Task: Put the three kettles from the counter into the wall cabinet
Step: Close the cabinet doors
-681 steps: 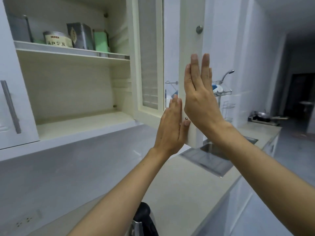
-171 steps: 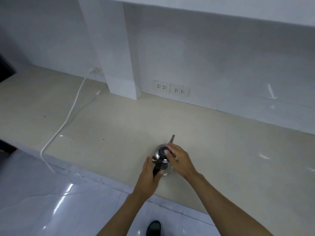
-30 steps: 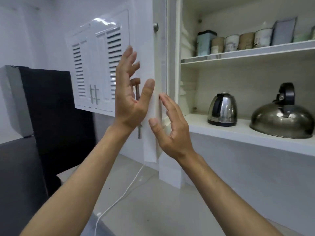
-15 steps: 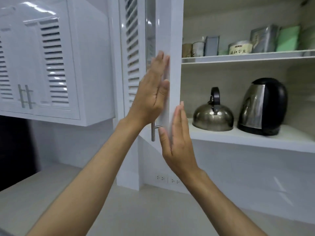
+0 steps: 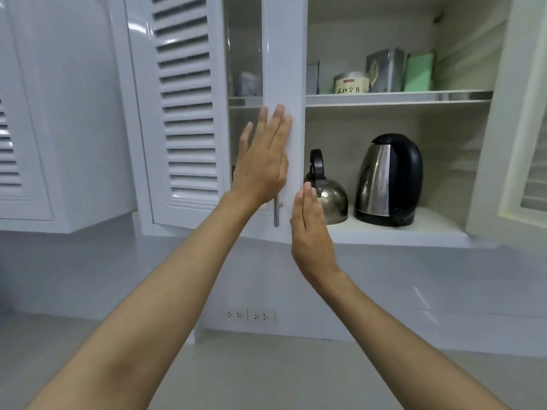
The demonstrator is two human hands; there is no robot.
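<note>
The cabinet door at the top middle looks white, smooth and shiny. The round kettle is shiny metal. The tall kettle is shiny metal and black plastic.

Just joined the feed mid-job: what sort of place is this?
Most likely a home kitchen: a wall cabinet holding a stovetop kettle and an electric kettle, tea tins on its upper shelf, wall sockets above a counter.

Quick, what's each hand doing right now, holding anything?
Left hand: open, flat against the cabinet door, holding nothing.
Right hand: open, fingers straight, at the door's edge, holding nothing.
</note>
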